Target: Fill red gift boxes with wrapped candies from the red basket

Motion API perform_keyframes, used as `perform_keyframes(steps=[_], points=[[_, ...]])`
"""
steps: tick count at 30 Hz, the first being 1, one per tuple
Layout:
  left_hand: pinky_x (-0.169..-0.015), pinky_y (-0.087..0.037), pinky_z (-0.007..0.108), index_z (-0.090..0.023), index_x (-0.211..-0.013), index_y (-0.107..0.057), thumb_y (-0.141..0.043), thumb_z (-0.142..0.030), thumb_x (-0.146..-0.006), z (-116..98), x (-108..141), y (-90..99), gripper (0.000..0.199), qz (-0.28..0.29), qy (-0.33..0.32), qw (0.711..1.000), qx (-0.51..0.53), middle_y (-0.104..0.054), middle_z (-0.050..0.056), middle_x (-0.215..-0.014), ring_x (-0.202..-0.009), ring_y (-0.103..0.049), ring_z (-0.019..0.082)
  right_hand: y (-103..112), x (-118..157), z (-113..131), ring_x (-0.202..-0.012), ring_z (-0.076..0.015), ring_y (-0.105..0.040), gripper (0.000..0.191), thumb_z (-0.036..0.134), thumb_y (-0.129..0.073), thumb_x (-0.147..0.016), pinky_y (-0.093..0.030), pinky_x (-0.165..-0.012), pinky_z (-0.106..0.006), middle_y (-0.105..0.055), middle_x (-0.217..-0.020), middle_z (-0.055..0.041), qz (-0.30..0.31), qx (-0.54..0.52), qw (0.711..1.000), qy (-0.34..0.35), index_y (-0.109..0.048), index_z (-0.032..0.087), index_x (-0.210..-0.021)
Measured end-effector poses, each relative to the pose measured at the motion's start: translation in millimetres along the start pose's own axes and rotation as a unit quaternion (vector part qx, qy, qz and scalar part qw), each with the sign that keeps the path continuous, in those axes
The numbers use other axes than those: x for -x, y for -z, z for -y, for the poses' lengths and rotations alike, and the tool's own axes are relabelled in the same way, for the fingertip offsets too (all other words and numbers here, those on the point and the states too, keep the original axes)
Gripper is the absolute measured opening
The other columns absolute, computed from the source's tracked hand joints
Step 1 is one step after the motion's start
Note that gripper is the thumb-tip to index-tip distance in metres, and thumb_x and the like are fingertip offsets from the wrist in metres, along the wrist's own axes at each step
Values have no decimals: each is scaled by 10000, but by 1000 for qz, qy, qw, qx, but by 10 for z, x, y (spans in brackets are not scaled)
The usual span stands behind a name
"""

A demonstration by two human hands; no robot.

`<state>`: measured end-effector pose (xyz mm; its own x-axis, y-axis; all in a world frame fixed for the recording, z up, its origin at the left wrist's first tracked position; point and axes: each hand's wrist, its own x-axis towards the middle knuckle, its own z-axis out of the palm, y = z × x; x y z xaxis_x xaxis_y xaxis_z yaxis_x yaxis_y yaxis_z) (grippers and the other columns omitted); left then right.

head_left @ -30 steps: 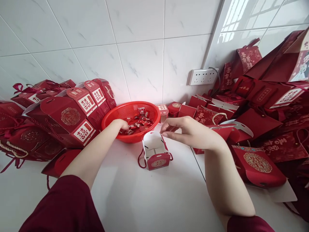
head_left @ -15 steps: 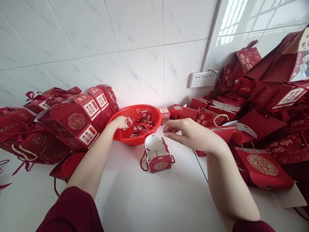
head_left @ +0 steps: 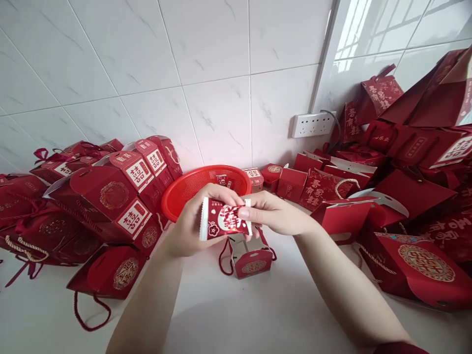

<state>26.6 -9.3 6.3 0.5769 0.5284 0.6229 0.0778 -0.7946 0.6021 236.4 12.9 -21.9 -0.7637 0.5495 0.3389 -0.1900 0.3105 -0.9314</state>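
A red and white wrapped candy packet (head_left: 223, 221) is held up between both hands, its printed face turned toward me. My left hand (head_left: 190, 221) is closed round its left side and back. With thumb on the front, my right hand (head_left: 275, 214) pinches its right end. Below and just behind the hands stands a small open gift box (head_left: 253, 263), red outside and white inside, with red cord handles. Beyond them sits a red plastic basket (head_left: 177, 189); one packet shows inside, and my hands hide much of the rest.
Closed red gift boxes (head_left: 114, 194) are stacked at the left, with a single corded box (head_left: 114, 270) in front. More red boxes (head_left: 409, 260) and bags pile up on the right. A socket strip (head_left: 313, 125) is on the tiled wall.
My left hand has come out of the basket toward me with a candy packet. My right hand has moved left and taken hold of the packet's right end.
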Motion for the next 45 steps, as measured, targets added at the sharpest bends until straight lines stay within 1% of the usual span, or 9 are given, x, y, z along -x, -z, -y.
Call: perform_keyframes(steps=[6, 12, 17, 20, 23, 28, 34, 37, 45], points=[[-1009, -548, 412, -288, -1439, -421, -881, -357, -657, -67, 55, 26, 910, 55, 114, 992, -10, -532, 102, -1427, -1288, -544, 314, -33, 117, 162, -602, -103, -528, 297, 403, -587, -954, -434, -563, -228, -565, -677, 15, -81, 170, 980, 58, -588, 169, -770], [-970, -558, 419, -212, -1100, -697, -615, -369, -929, 24, 48, -121, 246, -69, 109, 990, 64, -723, 60, -1083, -1073, -671, 248, -184, 98, 200, -669, -138, -545, 295, 456, -503, -984, -436, -616, -260, -603, -774, -21, -236, 307, 916, 110, -622, 204, -888], [-572, -556, 292, -186, -870, -647, -451, -478, -991, 120, 3, -192, 371, -113, 160, 974, 115, -648, 13, -664, -640, -661, 172, -279, -35, 30, -619, -117, -552, 408, 468, -440, -1009, -436, -610, -243, -608, -698, -5, -95, 226, 969, 27, -566, 188, -740], [-478, -453, 219, -176, -728, -565, -515, -485, -961, 184, -17, -127, 390, -108, 189, 976, 28, -543, -21, -587, -521, -546, 105, -230, -67, -31, -560, -100, -481, 425, 479, -530, -964, -377, -563, -243, -555, -614, 23, -24, 278, 960, -13, -530, 180, -663], [-458, -419, 200, -159, -719, -580, -576, -519, -915, 228, -20, -7, 410, -80, 228, 970, -12, -534, -21, -600, -513, -515, 88, -117, -27, -6, -541, -94, -414, 436, 546, -619, -887, -317, -514, -242, -495, -593, 41, -44, 303, 950, -58, -535, 178, -668], [-500, -475, 214, -130, -757, -668, -649, -511, -863, 224, -12, 109, 396, 58, 284, 957, -22, -623, 9, -666, -587, -605, 125, 36, 46, 79, -661, -111, -501, 341, 490, -556, -947, -419, -605, -238, -495, -728, 29, -123, 171, 977, -43, -518, 186, -799], [-700, -598, 287, -169, -1049, -689, -781, -352, -787, 199, -10, 9, 333, 39, 310, 941, 132, -761, 57, -887, -815, -734, 211, 27, 68, 129, -652, -109, -515, 330, 454, -521, -978, -434, -608, -245, -507, -744, 15, -167, 168, 972, -2, -541, 175, -804], [-710, -602, 257, -160, -1032, -711, -821, -312, -747, 181, -20, -2, 341, 44, 341, 929, 137, -771, 78, -930, -866, -743, 220, 34, 84, 143, -662, -110, -496, 339, 452, -517, -981, -421, -618, -249, -518, -749, 7, -196, 220, 956, 0, -556, 172, -794], [-662, -588, 176, -148, -985, -731, -765, -375, -811, 160, -39, 72, 288, 133, 373, 905, 157, -776, 95, -904, -818, -754, 182, 172, 184, 167, -657, -119, -547, 253, 338, -593, -952, -455, -621, -254, -587, -714, 1, -87, 175, 981, -6, -596, 156, -776]])
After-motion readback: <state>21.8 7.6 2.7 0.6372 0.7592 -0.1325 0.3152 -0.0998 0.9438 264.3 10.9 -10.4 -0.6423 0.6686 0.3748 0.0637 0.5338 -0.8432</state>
